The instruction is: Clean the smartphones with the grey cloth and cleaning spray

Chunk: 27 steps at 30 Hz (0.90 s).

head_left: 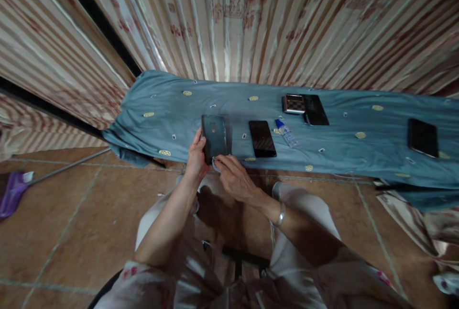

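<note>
A dark phone (214,136) lies at the near edge of a surface covered with a blue-grey patterned cloth (330,148). My left hand (196,156) grips the phone's left side. My right hand (233,175) pinches a small pale wipe or cloth (216,164) at the phone's bottom edge. A silver bracelet sits on my right wrist. A second black phone (262,138) lies just right of the held one, with a small clear bottle with a blue cap (286,132) beside it.
Further back lie a chequered case (293,104) and a black device (315,109); another black phone (422,137) is far right. Striped curtains hang behind. A purple mop head (10,192) rests on the brown tiled floor at left. My knees are below.
</note>
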Available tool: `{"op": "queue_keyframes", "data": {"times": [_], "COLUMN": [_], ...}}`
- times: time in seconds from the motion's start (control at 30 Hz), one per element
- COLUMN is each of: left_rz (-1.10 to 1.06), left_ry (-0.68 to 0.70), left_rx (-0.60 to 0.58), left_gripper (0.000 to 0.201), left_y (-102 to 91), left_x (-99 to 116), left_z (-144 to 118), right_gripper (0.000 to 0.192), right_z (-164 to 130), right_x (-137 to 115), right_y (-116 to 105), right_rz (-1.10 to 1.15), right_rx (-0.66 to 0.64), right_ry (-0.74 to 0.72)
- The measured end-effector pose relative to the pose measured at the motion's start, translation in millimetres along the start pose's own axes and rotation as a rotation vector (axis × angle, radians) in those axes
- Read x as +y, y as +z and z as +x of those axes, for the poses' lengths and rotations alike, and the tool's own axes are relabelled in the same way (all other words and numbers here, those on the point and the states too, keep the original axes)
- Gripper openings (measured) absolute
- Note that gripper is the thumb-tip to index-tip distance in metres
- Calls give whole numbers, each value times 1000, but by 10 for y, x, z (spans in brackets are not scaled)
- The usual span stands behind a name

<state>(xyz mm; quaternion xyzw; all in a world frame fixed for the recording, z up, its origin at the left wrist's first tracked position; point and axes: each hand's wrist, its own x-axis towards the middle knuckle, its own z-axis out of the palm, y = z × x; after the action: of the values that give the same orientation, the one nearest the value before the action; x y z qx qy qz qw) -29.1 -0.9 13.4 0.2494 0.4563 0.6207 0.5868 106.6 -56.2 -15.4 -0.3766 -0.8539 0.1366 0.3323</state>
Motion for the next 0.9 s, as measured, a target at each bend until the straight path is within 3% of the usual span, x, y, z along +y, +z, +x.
{"op": "queue_keyframes", "data": {"times": [0.3, 0.5, 0.7, 0.9], "left_rz": [-8, -13, -5, 67], "left_ry": [-32, -60, -68, -74], "left_rx": [22, 47, -13, -39], "left_gripper": [58, 53, 58, 61], "left_y": [21, -1, 60, 46], "left_x": [-23, 39, -38, -188], "left_z": [13, 46, 1, -29], "right_gripper": [46, 42, 41, 46], "right_z": [38, 66, 54, 118], "right_x": [37, 399, 499, 632], "right_y": [-82, -135, -17, -87], "right_rz": [122, 218, 415, 587], "right_rx": [97, 273, 282, 354], "right_ry": [7, 355, 489, 617]}}
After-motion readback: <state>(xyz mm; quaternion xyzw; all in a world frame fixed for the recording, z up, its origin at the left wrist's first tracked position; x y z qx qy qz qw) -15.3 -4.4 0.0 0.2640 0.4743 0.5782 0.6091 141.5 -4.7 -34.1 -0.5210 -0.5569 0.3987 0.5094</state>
